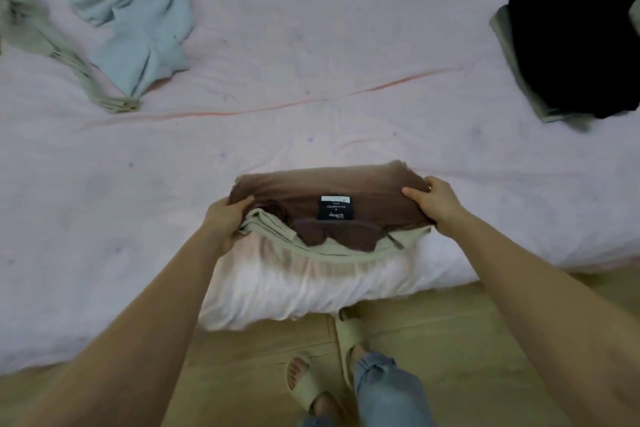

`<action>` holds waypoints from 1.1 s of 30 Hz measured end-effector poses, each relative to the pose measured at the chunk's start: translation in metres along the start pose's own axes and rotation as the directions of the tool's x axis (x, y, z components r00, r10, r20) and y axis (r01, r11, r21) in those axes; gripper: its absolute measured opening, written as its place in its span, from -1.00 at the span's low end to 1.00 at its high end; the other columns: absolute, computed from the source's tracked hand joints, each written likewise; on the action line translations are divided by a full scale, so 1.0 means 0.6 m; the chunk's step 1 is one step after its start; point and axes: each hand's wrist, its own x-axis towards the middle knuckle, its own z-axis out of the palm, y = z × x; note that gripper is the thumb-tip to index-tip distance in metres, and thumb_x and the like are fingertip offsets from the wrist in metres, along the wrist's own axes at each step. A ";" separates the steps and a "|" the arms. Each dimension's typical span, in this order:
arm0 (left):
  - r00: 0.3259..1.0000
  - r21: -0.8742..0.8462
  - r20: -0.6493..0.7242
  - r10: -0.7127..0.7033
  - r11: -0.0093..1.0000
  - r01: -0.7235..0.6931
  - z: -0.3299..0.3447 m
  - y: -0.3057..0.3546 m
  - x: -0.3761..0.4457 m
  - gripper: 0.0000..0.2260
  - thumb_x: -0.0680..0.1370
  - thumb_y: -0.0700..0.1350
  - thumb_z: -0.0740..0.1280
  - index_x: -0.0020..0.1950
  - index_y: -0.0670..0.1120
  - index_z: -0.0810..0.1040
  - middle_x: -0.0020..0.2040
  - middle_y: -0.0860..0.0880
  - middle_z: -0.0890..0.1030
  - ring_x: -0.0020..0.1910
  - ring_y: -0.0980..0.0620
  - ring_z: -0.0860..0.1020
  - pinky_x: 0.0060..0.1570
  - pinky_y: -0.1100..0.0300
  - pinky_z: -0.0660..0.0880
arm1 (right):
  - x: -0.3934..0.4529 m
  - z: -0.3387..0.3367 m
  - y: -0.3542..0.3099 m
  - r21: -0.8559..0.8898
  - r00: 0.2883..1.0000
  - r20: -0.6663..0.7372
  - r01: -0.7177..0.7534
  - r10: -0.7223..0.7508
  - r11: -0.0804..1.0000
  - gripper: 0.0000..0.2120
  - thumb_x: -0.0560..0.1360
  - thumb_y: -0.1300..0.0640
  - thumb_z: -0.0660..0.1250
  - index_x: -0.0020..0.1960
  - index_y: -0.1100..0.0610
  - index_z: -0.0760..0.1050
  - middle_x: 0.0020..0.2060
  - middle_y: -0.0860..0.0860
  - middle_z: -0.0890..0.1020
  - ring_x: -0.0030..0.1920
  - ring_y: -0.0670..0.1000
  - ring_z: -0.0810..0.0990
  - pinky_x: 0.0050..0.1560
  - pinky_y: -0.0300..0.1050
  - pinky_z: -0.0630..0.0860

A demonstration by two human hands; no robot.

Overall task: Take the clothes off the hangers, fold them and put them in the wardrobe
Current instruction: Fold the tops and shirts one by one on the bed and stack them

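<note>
A folded brown garment (301,191) with a black neck label lies on top of a folded beige garment (332,251) at the near edge of the bed. My left hand (227,215) grips the left side of this small stack, fingers tucked under the brown cloth. My right hand (434,201) holds the right side, thumb on top of the brown garment. No hanger or wardrobe is in view.
The bed sheet (311,45) is pale pink. A light blue garment (135,3) and a pale green one (41,35) lie crumpled at the far left. A black garment (575,42) sits on folded cloth at the far right. Wooden floor and my sandalled feet (311,388) are below.
</note>
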 end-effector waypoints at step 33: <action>0.968 -0.317 -0.076 -0.240 0.926 0.205 0.701 0.164 0.218 -0.49 0.36 0.10 0.55 0.13 -0.19 0.52 0.01 -0.13 0.61 -0.05 -0.08 0.60 -0.13 0.09 0.59 | 0.529 -0.364 -0.054 0.460 0.930 -0.107 -0.267 0.352 0.847 -0.47 0.12 -0.14 0.61 -0.06 0.14 0.57 -0.03 0.08 0.68 -0.02 0.10 0.67 0.14 0.04 0.58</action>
